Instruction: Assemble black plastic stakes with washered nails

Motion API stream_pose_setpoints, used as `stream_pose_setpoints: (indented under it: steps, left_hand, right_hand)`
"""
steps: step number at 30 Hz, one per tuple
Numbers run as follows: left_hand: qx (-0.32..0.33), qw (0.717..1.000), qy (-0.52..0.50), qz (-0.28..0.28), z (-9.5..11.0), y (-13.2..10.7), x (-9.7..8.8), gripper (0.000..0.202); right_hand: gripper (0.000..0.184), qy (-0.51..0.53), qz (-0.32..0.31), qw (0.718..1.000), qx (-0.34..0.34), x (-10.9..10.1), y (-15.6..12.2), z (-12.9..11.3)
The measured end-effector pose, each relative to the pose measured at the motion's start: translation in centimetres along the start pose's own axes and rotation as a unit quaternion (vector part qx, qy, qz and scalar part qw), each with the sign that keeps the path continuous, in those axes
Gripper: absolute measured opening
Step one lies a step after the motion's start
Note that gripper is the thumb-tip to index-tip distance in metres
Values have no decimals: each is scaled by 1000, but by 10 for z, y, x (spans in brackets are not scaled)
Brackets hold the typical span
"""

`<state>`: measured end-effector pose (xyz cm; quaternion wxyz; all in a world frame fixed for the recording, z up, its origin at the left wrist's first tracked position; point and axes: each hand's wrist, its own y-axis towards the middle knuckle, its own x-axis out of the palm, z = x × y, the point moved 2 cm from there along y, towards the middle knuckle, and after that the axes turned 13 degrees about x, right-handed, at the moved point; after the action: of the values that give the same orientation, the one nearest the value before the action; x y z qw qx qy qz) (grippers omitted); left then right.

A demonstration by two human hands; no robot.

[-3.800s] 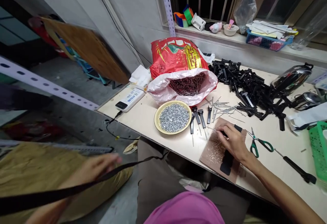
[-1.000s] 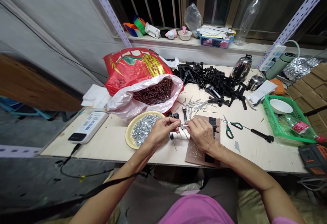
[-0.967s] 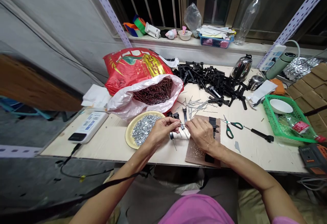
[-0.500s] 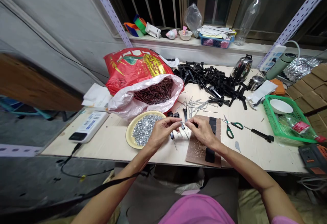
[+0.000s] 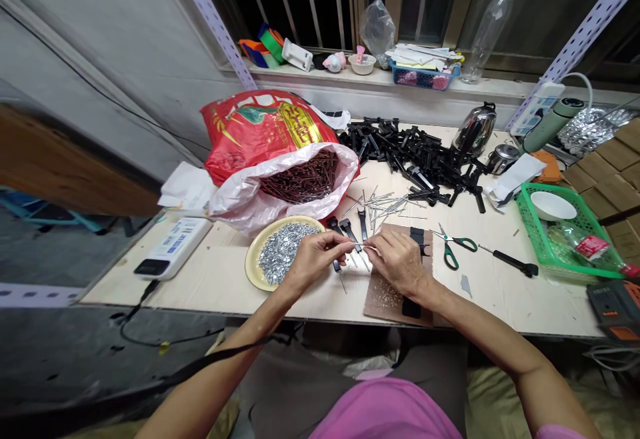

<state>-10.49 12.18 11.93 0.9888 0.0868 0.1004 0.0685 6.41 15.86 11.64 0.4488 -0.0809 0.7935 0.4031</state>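
Observation:
Between my two hands a thin metal rod (image 5: pixel 359 244) is pinched, lying roughly level above the table. My left hand (image 5: pixel 320 257) closes thumb and fingertips on one end; my right hand (image 5: pixel 400 262) does the same at the other. Anything smaller on the rod is hidden by the fingers. Just behind the hands lie several black plastic pieces (image 5: pixel 362 224), some with metal rods sticking out. A yellow bowl (image 5: pixel 254 274) of small shiny metal parts sits beside my left hand. Under my right hand is a brown board (image 5: pixel 380 295) bearing black pads.
A red bag (image 5: pixel 240 125) full of dark, thin rods lies behind the bowl. Loose silvery rods (image 5: pixel 385 207) and a heap of black plastic parts (image 5: pixel 415 152) spread farther back. To the right are green-handled scissors (image 5: pixel 453 249), a screwdriver-like tool (image 5: pixel 515 263) and a green basket (image 5: pixel 530 225).
My right hand has turned over so its back faces up more, with the fingers curled closer around the rod's end. My left hand stays nearly in place.

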Motion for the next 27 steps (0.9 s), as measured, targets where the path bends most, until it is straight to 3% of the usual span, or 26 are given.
stream_pose_setpoints:
  steps: [6,18,23,27]
  left_hand:
    - [-13,1000,-4,-22,-2,2,2,24]
    - [76,993,55,-76,-1,1,1,25]
    - [82,991,67,-84,-4,0,2,26]
    - [93,990,73,-81,-7,0,2,27]
  right_hand:
    - [29,-74,59,994,-55,-1,0,-1]
    - [34,-49,-2,999,-19,4,-5,3]
    - [28,-26,-40,999,-4,10,-7,6]
    - [33,-39,-48,998,-3,10,-7,7]
